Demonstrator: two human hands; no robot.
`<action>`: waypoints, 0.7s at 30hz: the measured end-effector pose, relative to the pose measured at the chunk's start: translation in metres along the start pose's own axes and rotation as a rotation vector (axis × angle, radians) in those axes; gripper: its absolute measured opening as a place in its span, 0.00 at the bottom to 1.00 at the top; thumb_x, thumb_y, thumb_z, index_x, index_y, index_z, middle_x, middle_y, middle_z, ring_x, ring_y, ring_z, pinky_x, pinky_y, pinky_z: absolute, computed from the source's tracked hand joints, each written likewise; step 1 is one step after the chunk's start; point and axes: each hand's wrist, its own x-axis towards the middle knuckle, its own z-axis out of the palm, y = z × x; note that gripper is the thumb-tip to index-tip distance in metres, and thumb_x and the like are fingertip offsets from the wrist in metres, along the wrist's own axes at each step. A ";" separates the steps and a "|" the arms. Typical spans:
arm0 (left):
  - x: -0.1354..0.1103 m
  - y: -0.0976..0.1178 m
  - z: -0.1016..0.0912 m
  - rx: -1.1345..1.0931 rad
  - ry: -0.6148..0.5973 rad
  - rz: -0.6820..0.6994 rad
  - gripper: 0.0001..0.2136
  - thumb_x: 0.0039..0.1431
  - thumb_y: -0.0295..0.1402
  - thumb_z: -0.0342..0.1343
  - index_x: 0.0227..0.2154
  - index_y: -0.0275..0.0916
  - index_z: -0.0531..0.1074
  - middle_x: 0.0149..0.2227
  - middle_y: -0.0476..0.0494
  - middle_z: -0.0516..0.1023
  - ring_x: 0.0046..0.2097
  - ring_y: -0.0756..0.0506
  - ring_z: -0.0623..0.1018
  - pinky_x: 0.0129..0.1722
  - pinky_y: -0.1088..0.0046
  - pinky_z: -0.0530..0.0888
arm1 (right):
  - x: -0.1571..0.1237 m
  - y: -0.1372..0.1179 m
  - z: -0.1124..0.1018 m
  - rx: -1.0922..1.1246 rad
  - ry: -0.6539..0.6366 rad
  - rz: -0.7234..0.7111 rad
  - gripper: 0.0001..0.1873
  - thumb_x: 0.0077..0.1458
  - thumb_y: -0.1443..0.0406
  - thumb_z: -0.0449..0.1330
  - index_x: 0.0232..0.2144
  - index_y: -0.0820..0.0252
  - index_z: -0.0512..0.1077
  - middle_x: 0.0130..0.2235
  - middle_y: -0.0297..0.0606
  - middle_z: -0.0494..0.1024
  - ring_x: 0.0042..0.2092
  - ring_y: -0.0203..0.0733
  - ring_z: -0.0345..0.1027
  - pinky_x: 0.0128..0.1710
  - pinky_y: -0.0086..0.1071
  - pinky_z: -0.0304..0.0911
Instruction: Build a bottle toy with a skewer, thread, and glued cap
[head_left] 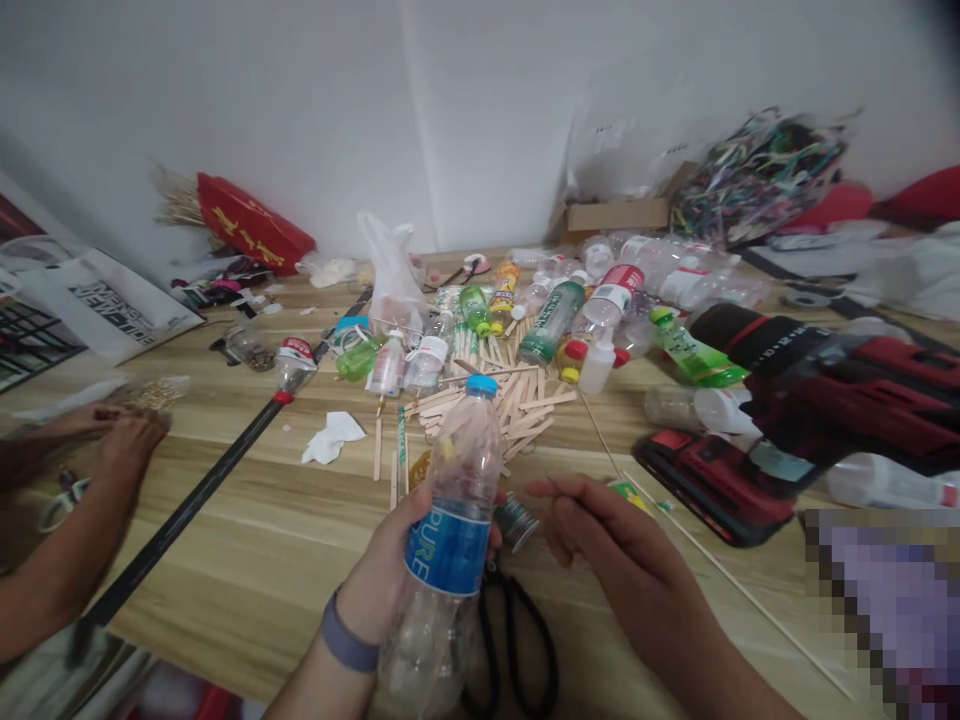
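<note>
My left hand (394, 560) is wrapped round a clear plastic bottle (465, 430) with a blue cap and blue label, held tilted above the table. To its right hovers my right hand (607, 540), the forefinger reaching toward the bottle and the other fingers loosely curled. No object shows in it. Between the hands, lower down, lies a small spool of wire (516, 522). Scissors with black handles (529, 640) lie beneath the bottle, their blades mostly hidden. A thin wooden stick (750, 590) runs along the table past my right hand.
Wooden craft sticks (517, 410) and several plastic bottles (555, 315) crowd the middle. A red and black power drill (810, 400) stands at right. A black rod (202, 490) topped by a cut bottle lies at left, near another person's hands (131, 440). A crumpled tissue (332, 437) lies nearby.
</note>
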 end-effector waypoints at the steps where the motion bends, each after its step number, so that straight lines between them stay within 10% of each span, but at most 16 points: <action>1: 0.000 0.001 -0.001 -0.006 -0.021 -0.002 0.23 0.50 0.47 0.68 0.42 0.34 0.81 0.35 0.38 0.85 0.33 0.44 0.84 0.28 0.77 0.78 | 0.001 0.002 0.000 0.063 0.004 0.020 0.14 0.60 0.58 0.57 0.38 0.58 0.79 0.21 0.31 0.68 0.25 0.34 0.62 0.25 0.26 0.59; 21: -0.002 -0.003 -0.007 0.024 0.035 0.023 0.26 0.49 0.50 0.67 0.41 0.31 0.81 0.33 0.39 0.84 0.36 0.45 0.82 0.34 0.77 0.75 | 0.003 0.012 0.010 0.262 -0.057 0.086 0.12 0.57 0.54 0.66 0.33 0.55 0.81 0.31 0.35 0.77 0.32 0.36 0.69 0.34 0.29 0.65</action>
